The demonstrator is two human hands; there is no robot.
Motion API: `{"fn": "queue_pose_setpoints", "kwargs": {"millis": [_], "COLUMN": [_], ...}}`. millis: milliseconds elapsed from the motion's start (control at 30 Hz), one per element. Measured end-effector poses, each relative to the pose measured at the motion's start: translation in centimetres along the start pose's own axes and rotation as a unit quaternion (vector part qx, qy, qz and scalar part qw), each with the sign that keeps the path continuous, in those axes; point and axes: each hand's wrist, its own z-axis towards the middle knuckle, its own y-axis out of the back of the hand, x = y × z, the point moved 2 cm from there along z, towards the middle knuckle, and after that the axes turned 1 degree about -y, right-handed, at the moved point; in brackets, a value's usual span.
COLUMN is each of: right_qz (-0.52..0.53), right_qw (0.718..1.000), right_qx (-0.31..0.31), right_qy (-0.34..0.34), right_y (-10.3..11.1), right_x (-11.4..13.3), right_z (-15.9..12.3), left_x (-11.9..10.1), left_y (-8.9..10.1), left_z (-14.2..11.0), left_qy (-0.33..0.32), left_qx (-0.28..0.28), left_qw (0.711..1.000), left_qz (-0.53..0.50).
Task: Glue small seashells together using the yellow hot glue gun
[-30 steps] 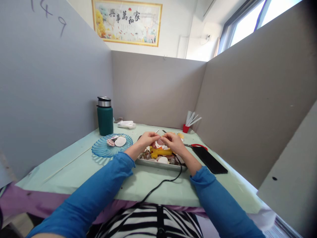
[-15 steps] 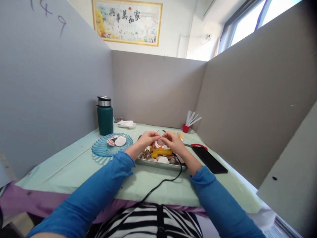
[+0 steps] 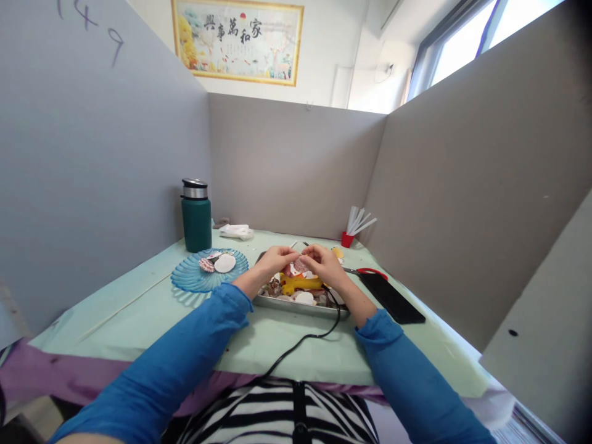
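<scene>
Above a metal tray (image 3: pixel 300 306), my left hand (image 3: pixel 276 260) and my right hand (image 3: pixel 322 263) meet with fingers pinched. Between their fingertips is a small pinkish, patterned piece (image 3: pixel 300 265), perhaps a shell; the fingers partly cover it. A yellow glue gun (image 3: pixel 300 282) with a black cord (image 3: pixel 309 336) lies across the tray just beneath my hands. Around it are white discs (image 3: pixel 305 298) and small shell-like bits. To the left of my left hand, a blue scalloped glass plate (image 3: pixel 185 275) bears a red-and-white shell (image 3: pixel 206 265) and a white disc (image 3: pixel 225 264).
A green bottle (image 3: pixel 197 222) stands behind the plate, near a white plastic packet (image 3: pixel 236 231). At the right lie a black phone (image 3: pixel 393 299) and red-handled scissors (image 3: pixel 372 271). Behind them a red cup (image 3: pixel 347 240) holds several white glue sticks (image 3: pixel 358 221). Grey partitions (image 3: pixel 296 166) enclose the table.
</scene>
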Motion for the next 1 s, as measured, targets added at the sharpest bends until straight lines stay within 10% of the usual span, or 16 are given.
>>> {"fn": "queue_pose_setpoints", "kwargs": {"millis": [1000], "right_qz": [-0.020], "right_qw": [1.000], "right_qx": [0.001], "right_qy": [0.009], "right_y": [0.04], "right_x": [0.35], "right_z": [-0.17], "left_x": [-0.06], "left_y": [0.14], "left_z": [-0.04], "left_qy": [-0.015], "left_qx": [-0.003], "left_qw": [1.000], "left_qz": [0.011]}}
